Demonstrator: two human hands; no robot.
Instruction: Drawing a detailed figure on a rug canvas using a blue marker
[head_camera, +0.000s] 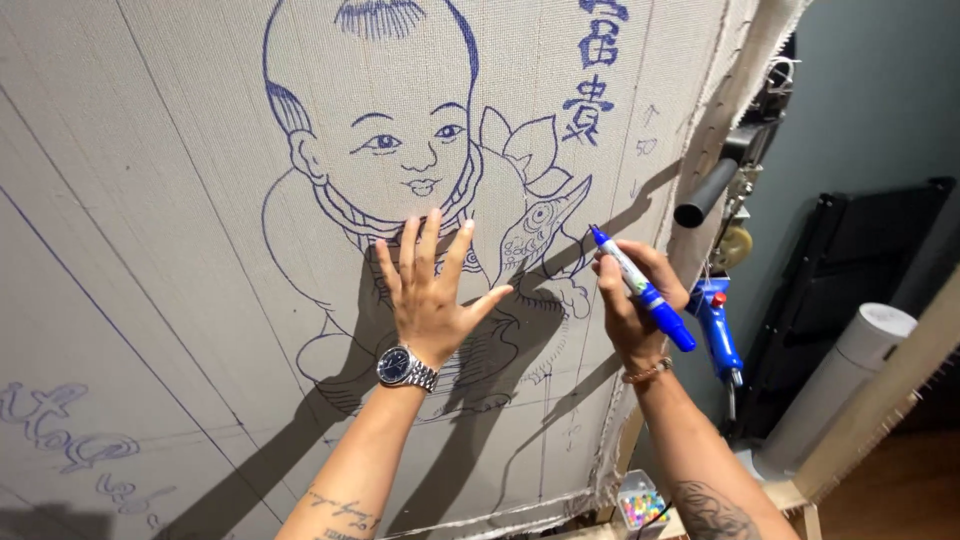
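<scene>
Big stretched cloth fills most of the view, pale woven fabric on a frame, ruled with long blue guide lines.

Drawing on it, blue marker outline: a child figure with a flower and a fish. Head, collar, flower and fish head look fully lined. Lower body outline is there too, partly under shadow, so I can't tell how complete that bit is. Blue characters sit at top right; loose scribbles at lower left. No fill or stitching visible anywhere, so my read is that the outline stage is mostly done and everything after it is left.

Right of the frame: a black roller handle, a blue tool hanging just beside the cloth edge, a white cylinder further back. Small clear box of coloured pins below the frame corner.

Left hand: wide open, fingers spread, palm flat against the cloth over the figure's chest, holding nothing. Watch on the wrist.

Right hand: closed around a blue marker, uncapped, tip up and pointing toward the fish; the tip seems just off the cloth.
</scene>
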